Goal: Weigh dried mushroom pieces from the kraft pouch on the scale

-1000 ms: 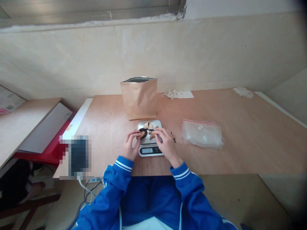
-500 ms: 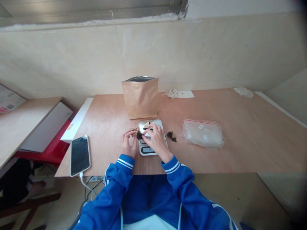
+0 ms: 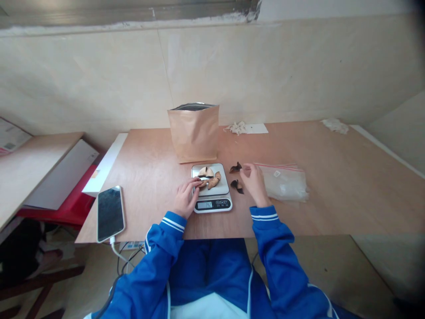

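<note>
A digital kitchen scale lies on the table, its display lit. On its plate are a pale slice with a dark edge and a curled brown dried piece. My left hand reaches over the plate's left side, fingertips closed on another brown dried piece. To the right of the scale, my right hand has its fingers bent together at the edge of a dark dried piece. A second dark dried piece rests just nearer to me on the wood.
An open brown paper pouch stands behind the scale. Clear zip bags lie to the right, partly behind my right hand. A phone with a charging cable is at the left edge. Pale shreds and white paper sit near the wall.
My right hand has moved from above the scale to its right, where another dark piece now lies. My left hand has come further over the plate, and the brown piece is now on it.
</note>
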Tool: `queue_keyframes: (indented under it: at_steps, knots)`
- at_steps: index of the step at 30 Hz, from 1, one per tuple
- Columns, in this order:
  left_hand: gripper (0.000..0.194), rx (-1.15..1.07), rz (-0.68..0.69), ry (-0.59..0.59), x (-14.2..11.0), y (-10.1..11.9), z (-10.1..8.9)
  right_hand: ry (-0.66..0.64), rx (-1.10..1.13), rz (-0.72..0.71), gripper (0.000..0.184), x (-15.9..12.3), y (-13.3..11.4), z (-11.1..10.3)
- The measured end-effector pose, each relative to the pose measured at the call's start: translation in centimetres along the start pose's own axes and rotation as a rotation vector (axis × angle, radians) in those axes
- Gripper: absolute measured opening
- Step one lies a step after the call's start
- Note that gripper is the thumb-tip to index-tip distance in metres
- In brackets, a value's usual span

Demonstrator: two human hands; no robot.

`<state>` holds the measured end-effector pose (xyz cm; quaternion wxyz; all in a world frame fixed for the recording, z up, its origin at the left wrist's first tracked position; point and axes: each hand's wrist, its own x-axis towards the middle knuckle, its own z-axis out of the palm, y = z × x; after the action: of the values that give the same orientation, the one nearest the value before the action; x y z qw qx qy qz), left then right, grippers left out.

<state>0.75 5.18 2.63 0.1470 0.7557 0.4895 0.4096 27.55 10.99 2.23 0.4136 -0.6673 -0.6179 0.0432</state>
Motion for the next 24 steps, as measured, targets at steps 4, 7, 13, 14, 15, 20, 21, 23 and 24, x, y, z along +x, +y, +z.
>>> queue_keyframes:
  at_steps: [4,7,13,14,15,20,21,23,24]
  knots:
    - [0.037,0.061,0.039,-0.102,-0.1,0.0,-0.1,0.013,-0.063,-0.044,0.034,-2.2,-1.0,-0.2]
    - [0.039,0.103,0.038,-0.14,-0.1,0.0,0.0,-0.042,-0.046,-0.103,0.03,-4.5,-1.9,-0.4]
    - [0.037,0.057,-0.012,0.013,-0.4,0.2,-0.1,-0.072,-0.115,-0.104,0.027,-7.3,-1.4,-0.1]
    - [0.036,0.019,-0.039,0.081,-0.4,0.0,-0.1,-0.081,-0.101,-0.098,0.026,-7.3,-1.2,-0.1]
    - [0.034,-0.029,-0.077,0.152,-0.4,-0.2,-0.1,-0.091,-0.075,-0.091,0.025,-7.3,-1.1,-0.1]
    - [0.021,-0.339,-0.491,0.473,-0.3,-2.5,0.3,-0.077,0.129,-0.009,0.023,-7.0,-1.9,-1.2]
    - [0.019,-0.372,-0.557,0.512,-0.3,-3.0,0.4,-0.063,0.158,0.004,0.022,-7.0,-2.5,-1.6]
    - [0.017,-0.399,-0.613,0.549,-0.3,-3.7,0.6,-0.061,0.212,-0.025,0.019,-7.1,-4.3,-2.4]
    - [0.016,-0.402,-0.616,0.551,-0.4,-3.9,0.7,-0.079,0.239,-0.069,0.017,-7.2,-5.3,-2.6]
